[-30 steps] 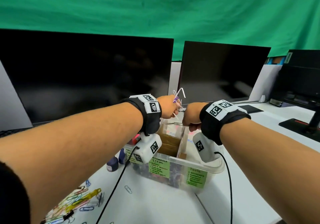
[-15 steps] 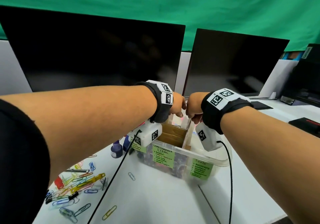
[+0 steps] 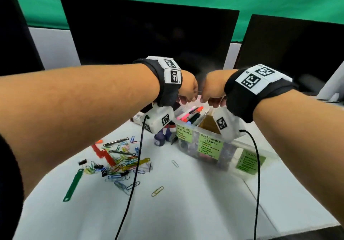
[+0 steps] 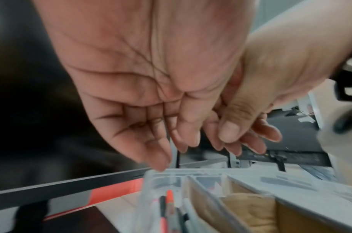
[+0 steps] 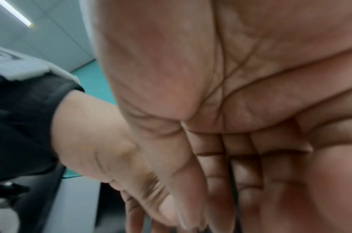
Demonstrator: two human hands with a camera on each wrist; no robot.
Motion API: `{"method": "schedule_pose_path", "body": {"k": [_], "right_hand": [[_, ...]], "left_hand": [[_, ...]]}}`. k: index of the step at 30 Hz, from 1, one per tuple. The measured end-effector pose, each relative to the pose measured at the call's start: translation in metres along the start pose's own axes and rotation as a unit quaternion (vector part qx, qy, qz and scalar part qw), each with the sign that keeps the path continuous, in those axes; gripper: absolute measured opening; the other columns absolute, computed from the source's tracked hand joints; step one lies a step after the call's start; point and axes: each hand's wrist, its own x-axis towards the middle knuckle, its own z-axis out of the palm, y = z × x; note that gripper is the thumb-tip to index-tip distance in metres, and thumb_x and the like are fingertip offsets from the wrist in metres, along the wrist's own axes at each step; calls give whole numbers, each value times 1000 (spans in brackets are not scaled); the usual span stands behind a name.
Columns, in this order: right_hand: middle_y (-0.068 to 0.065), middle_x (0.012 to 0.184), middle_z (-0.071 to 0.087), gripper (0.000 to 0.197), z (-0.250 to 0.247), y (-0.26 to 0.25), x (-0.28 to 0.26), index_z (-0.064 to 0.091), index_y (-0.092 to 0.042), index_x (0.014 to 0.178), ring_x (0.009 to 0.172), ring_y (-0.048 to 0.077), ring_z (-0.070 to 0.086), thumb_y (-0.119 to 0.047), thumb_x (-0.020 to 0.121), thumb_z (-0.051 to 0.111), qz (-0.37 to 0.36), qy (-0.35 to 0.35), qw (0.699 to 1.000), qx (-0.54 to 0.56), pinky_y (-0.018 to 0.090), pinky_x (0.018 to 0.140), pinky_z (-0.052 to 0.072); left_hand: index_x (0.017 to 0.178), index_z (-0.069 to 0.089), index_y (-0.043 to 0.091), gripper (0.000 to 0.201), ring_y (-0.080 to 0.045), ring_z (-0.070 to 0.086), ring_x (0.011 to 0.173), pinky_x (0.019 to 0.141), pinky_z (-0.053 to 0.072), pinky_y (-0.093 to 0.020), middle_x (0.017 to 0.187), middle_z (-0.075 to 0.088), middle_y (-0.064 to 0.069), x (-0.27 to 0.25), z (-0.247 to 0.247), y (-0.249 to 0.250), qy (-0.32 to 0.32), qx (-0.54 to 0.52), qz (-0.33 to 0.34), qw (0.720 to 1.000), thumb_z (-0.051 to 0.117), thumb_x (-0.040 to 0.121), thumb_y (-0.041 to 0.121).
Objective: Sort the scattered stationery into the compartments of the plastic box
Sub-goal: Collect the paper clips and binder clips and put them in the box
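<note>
Hands meet above the plastic box [image 3: 232, 147]: left hand [image 3: 187, 89] and right hand [image 3: 214, 88], fingers extended downward, touch; anything held is hidden. Markers [image 3: 189, 114] lie lengthwise in its leftmost compartment. Paper clips [image 3: 119, 162] litter the table [image 3: 186, 212].

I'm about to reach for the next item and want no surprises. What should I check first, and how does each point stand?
1. Left hand free: ok, fingers straight, nothing seen in it.
2. Right hand free: ok, fingers straight too.
3. Plastic box upright, compartments open: ok.
4. Pens in the writing compartment: ok.
5. Paper clips sorted: not ok, a pile lies on the table.
6. Black cable clear of that pile: not ok, it crosses it in the head view.
</note>
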Motion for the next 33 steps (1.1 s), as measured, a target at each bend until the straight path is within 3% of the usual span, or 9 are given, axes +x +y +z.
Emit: {"method": "schedule_pose_path", "body": {"k": [5, 9, 14, 18, 20, 23, 26, 30, 33], "right_hand": [[8, 64, 61, 13, 35, -76, -12, 68, -3, 90, 53, 21, 55, -15, 87, 64, -101, 9, 995, -7, 30, 57, 49], [5, 66, 60, 20, 81, -122, -18, 68, -3, 102, 56, 19, 57, -17, 89, 61, -165, -38, 984, -61, 24, 54, 48], [6, 99, 63, 33, 137, -144, -7, 64, -6, 119, 82, 17, 54, -23, 91, 59, -191, -101, 960, -177, 17, 51, 38], [8, 114, 67, 30, 163, -156, 17, 66, -9, 114, 91, 24, 59, -25, 90, 58, -174, -72, 959, -211, 27, 77, 48], [9, 111, 67, 25, 171, -161, 25, 66, -9, 110, 84, 24, 55, -22, 90, 58, -166, -62, 961, -212, 27, 75, 44], [10, 111, 67, 25, 181, -165, 33, 65, -9, 111, 93, 27, 60, -21, 90, 58, -164, -58, 963, -204, 26, 75, 42], [10, 110, 67, 25, 189, -171, 39, 66, -10, 111, 98, 27, 63, -21, 89, 59, -165, -54, 964, -202, 27, 80, 46], [10, 109, 67, 25, 191, -173, 44, 66, -10, 112, 99, 26, 63, -19, 90, 58, -165, -56, 961, -216, 28, 77, 45], [11, 112, 65, 24, 186, -170, 45, 63, -8, 113, 105, 26, 61, -14, 91, 55, -168, -34, 961, -218, 29, 83, 47]], "left_hand": [[95, 61, 14, 11, -14, 63, 75, 58, 47, -20, 91, 63, -4, -58, -10, -83, 37, -12, -74, 996, 56, 91, 5], [104, 66, 13, 15, -10, 58, 62, 55, 45, -18, 84, 63, -1, -101, 9, -143, -17, 73, -145, 987, 60, 90, 11], [118, 64, 21, 29, -20, 61, 108, 84, 46, -27, 118, 64, -1, -133, 41, -186, -82, 205, -142, 965, 63, 89, 19], [126, 58, 26, 35, -21, 54, 117, 92, 43, -29, 125, 59, 0, -138, 60, -194, -64, 282, -54, 956, 60, 91, 27], [127, 58, 28, 36, -23, 55, 117, 94, 46, -33, 124, 58, 0, -133, 67, -197, -59, 300, -21, 952, 59, 91, 22], [125, 60, 24, 34, -19, 60, 105, 84, 48, -25, 119, 61, -1, -127, 73, -200, -77, 306, -12, 949, 57, 92, 16], [120, 62, 2, 29, 0, 51, 63, 50, 39, -2, 83, 62, 1, -128, 76, -203, -97, 292, 10, 951, 49, 95, 12], [81, 64, 9, 18, -12, 54, 62, 60, 41, -14, 70, 55, 2, -122, 84, -204, -104, 264, 5, 959, 49, 92, 10], [66, 52, 12, 31, 6, 55, 41, 43, 38, -7, 56, 58, 6, -119, 89, -210, -87, 280, 36, 955, 47, 96, 12]]}}
